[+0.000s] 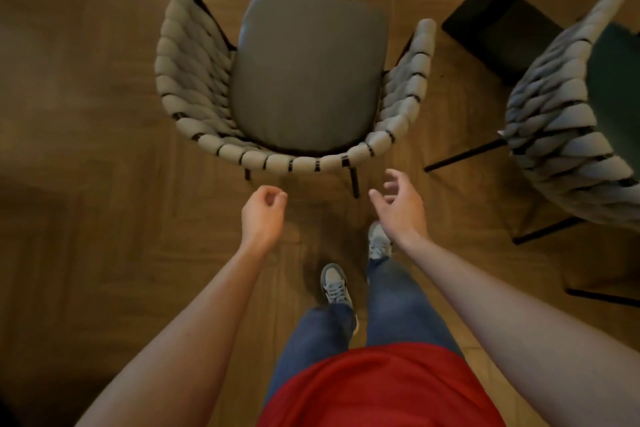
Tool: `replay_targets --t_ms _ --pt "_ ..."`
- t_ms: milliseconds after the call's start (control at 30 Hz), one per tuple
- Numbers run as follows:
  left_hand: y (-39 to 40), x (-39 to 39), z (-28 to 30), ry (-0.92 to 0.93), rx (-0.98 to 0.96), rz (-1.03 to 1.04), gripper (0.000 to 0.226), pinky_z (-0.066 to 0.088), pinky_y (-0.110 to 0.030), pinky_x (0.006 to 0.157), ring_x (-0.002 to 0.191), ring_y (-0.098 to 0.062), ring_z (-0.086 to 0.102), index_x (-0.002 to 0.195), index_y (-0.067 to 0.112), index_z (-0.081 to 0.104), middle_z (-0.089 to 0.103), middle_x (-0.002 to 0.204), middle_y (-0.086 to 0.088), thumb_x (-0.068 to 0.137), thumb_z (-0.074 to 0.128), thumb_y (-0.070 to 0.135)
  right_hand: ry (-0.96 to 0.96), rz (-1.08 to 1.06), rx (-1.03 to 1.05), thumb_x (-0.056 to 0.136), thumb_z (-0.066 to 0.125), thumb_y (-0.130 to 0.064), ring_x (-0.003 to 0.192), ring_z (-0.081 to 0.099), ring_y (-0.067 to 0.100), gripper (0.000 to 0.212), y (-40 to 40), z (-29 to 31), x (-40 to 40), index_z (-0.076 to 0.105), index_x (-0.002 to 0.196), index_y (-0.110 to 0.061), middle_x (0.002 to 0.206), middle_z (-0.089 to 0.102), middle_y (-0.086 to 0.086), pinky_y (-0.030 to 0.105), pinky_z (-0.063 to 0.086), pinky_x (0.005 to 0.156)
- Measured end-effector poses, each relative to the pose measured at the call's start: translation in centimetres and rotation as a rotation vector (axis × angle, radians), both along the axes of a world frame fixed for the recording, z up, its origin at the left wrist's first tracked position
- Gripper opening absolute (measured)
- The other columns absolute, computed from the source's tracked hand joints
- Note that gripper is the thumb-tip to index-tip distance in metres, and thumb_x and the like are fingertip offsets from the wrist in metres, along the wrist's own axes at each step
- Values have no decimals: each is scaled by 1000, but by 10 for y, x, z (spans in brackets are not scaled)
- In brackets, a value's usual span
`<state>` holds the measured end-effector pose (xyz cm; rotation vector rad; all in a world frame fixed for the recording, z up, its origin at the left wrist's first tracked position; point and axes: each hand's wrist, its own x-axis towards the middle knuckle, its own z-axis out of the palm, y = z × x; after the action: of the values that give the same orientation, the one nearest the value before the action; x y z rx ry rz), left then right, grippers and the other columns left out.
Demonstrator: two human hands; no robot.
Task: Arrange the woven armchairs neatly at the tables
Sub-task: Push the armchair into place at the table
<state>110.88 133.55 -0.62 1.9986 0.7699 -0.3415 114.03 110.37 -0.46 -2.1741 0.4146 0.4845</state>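
Flooring [86, 114]: brown wood planks, filling the whole view from above.

Woven armchair [294, 80]: grey padded weave on a dark frame, grey seat cushion, seen from over its curved back. It stands at centre, directly ahead of the person, its back rim nearest them and the open front facing away. Two dark rear legs show below the rim.

Second woven armchair [568, 121]: same grey weave, dark green seat, at the right edge and partly cut off. It sits near the first chair but apart from it, turned at an angle; its thin black legs splay across the floor between the two chairs and toward the person's right.

Table base [498, 28]: black slab with a black post rising to the upper right, between the two chairs at the far side, close beside the second one.

Person: red shirt, blue jeans, grey sneakers, right foot forward.

Left hand [261, 213]: fingers loosely curled, holding nothing, just short of the back rim, not touching.

Right hand [398, 206]: fingers spread and relaxed, holding nothing, near the rim's right end, not touching.
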Motion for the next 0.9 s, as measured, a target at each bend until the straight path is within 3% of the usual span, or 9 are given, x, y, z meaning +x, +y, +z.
replay_targets --t_ms 67,133,267,367,467,567,667,767,900 --pt "24 7 -6 51 -67 193 16 51 -32 82 98 -16 62 110 20 62 65 104 1 100 55 30 121 -169 93 94 63 -39 105 57 13 59 19 -5 12 38 145 -24 120 56 -4 29 46 87" --pt "47 18 -13 104 -159 329 23 53 -42 91 100 -19 61 115 18 59 64 106 -2 100 54 34 229 -301 201 92 64 -45 111 58 20 67 37 -13 26 32 148 -26 123 57 -2 38 50 95" --pt "83 55 -18 157 -340 538 32 56 -45 90 101 -20 58 126 17 48 57 116 -5 101 52 37 439 -656 517 93 64 -40 117 57 31 77 67 -30 59 21 155 -25 136 44 6 52 53 94" --pt "107 83 -23 163 -380 616 45 57 -45 86 100 -20 58 139 17 42 54 124 -7 101 53 39 494 -845 655 90 68 -36 120 56 33 74 84 -48 85 30 151 -20 140 50 8 54 53 89" --pt "128 107 -34 186 -433 680 48 58 -45 81 103 -24 63 143 16 39 56 129 -11 101 53 36 459 -1063 592 89 70 -29 111 62 29 60 105 -67 101 43 142 -16 129 59 9 51 53 95" --pt "139 124 -38 207 -501 746 51 58 -42 73 97 -24 63 146 15 36 55 126 -9 102 53 32 402 -1198 416 86 71 -32 113 61 29 64 118 -80 103 44 142 -16 131 57 6 47 52 98" --pt "145 139 -40 239 -518 774 58 57 -43 65 95 -26 64 148 15 32 56 130 -13 99 57 34 373 -1307 427 81 75 -41 111 62 28 68 120 -84 109 47 139 -18 129 59 4 48 52 97" --pt "151 153 -44 273 -531 811 60 56 -42 63 91 -25 66 146 17 37 60 129 -12 96 62 38 450 -1400 492 66 77 -61 116 59 33 92 114 -86 117 46 142 -19 134 56 8 54 49 100" --pt "154 162 -49 303 -523 871 53 56 -44 69 90 -26 66 139 19 44 63 113 -8 93 68 31 532 -1332 599 37 83 -49 102 67 36 89 93 -122 112 65 120 -20 121 67 11 62 49 92"
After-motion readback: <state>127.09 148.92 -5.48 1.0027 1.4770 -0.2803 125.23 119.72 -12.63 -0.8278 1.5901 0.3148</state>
